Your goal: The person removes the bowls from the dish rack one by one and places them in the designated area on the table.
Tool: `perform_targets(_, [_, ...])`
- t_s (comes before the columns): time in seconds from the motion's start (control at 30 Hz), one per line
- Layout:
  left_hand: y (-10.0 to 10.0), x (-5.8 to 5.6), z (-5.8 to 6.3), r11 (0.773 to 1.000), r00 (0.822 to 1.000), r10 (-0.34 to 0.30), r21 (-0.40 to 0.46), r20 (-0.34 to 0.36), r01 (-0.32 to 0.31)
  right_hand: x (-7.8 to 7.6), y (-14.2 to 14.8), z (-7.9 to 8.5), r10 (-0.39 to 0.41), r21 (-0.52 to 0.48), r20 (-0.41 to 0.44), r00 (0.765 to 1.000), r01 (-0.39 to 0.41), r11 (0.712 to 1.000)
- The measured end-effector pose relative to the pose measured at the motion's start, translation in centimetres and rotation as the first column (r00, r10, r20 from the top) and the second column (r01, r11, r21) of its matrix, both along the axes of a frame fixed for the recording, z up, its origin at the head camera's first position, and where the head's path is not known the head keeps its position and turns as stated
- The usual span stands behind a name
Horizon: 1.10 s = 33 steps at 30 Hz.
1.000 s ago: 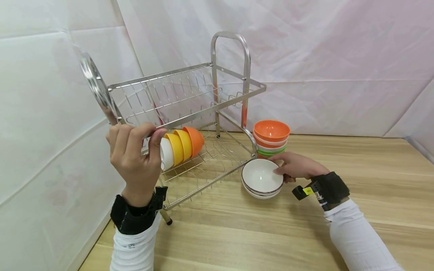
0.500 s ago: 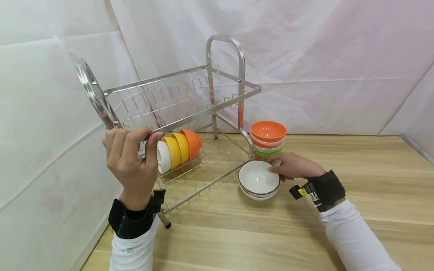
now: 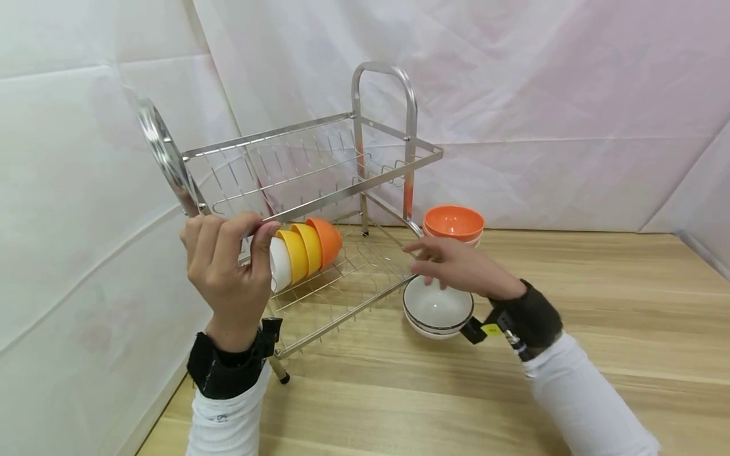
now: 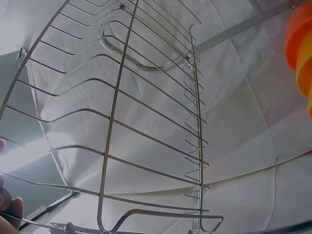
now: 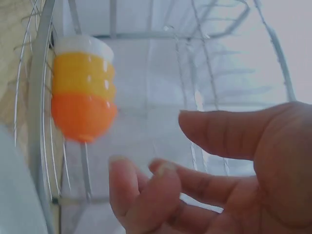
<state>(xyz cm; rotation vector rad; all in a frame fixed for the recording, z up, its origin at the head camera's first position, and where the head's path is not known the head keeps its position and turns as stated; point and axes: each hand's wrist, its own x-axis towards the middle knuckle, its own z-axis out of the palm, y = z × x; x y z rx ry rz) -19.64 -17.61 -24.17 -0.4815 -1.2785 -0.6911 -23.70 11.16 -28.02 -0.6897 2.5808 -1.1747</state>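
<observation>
My left hand [image 3: 230, 282] pinches the front rail of a two-tier metal dish rack [image 3: 342, 194] near its left end. A sliver of that hand [image 4: 9, 209] shows in the left wrist view, below the wire shelf. My right hand [image 3: 459, 266] hovers over nested white bowls [image 3: 436, 310] with a dark rim, at the rack's right front corner. Its thumb and fingers [image 5: 219, 134] stand apart with nothing between them. On the lower tier lie tipped bowls in a row: an orange bowl [image 3: 327, 244], two yellow bowls [image 3: 293, 256] and a white bowl [image 3: 279, 269].
Behind my right hand, an orange bowl [image 3: 453, 221] tops a stack on the wooden table [image 3: 410, 405]; the hand hides the lower part. The rack's curved end handles [image 3: 412, 95] rise at both sides. Pale cloth [image 3: 542, 126] hangs behind and at the left.
My right hand has let go of the rim of the white bowls and moved up and left over them. The left hand keeps its hold on the rack; the bowls stay put.
</observation>
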Motion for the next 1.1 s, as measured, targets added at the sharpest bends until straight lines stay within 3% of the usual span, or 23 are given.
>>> perform_targets(0.2, [0.1,0.0,-0.1,1.0,1.0,0.004,-0.001,-0.011,-0.004,-1.9,-4.2,1.0,-0.008,-0.065,0.04,0.999,0.01,0.998])
perform_targets(0.5, [0.3,-0.1,0.1,1.0,1.0,0.002,-0.003,-0.03,-0.002,-4.9,-8.9,0.3,-0.035,-0.138,0.095,0.995,0.048,0.989])
perform_targets(0.73, [0.5,-0.2,0.2,1.0,0.999,0.001,-0.004,-0.036,-0.001,-6.8,-11.6,-0.6,-0.128,-0.084,0.065,0.99,0.134,0.987])
perform_targets(1.1, [1.0,-0.3,0.2,1.0,0.999,-0.008,-0.012,-0.04,0.008,-8.8,-14.2,-1.9,-0.163,-0.08,0.149,0.975,0.176,0.981])
